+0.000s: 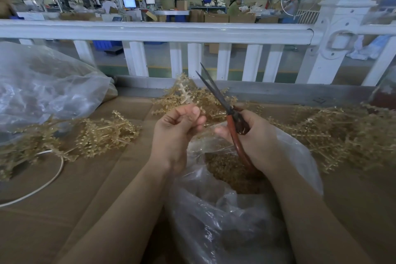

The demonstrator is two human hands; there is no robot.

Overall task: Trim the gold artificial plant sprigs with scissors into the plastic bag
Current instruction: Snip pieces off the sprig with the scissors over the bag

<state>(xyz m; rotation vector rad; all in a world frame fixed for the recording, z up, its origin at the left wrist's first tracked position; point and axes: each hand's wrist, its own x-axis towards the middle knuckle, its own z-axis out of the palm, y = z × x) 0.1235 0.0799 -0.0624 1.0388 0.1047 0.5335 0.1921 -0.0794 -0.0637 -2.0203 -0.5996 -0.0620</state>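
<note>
At nine o'clock a large clear plastic sack (42, 83) slumps on the cardboard-covered table (90, 188), and below it a loose heap of gold sprigs (90, 135) spreads beside a thin white loop of cord (53, 176). Toward the centre, the left hand (177, 133) has its fingers curled and pinches the stem of one gold sprig (184, 88), which stands upright with its tip pointing to twelve o'clock. Just right of it, the right hand (252, 137) grips the red handles of the scissors (218, 96); the dark blades are slightly parted and angle toward eleven o'clock, close beside the held sprig. Whether they touch it cannot be told. Under both hands, from the centre down to six o'clock, sits the open clear plastic bag (225, 221), holding gold trimmings (225, 167). At three o'clock a second, larger pile of sprigs (334, 133) lies on the table. Along twelve o'clock runs a white railing (162, 31).
</note>
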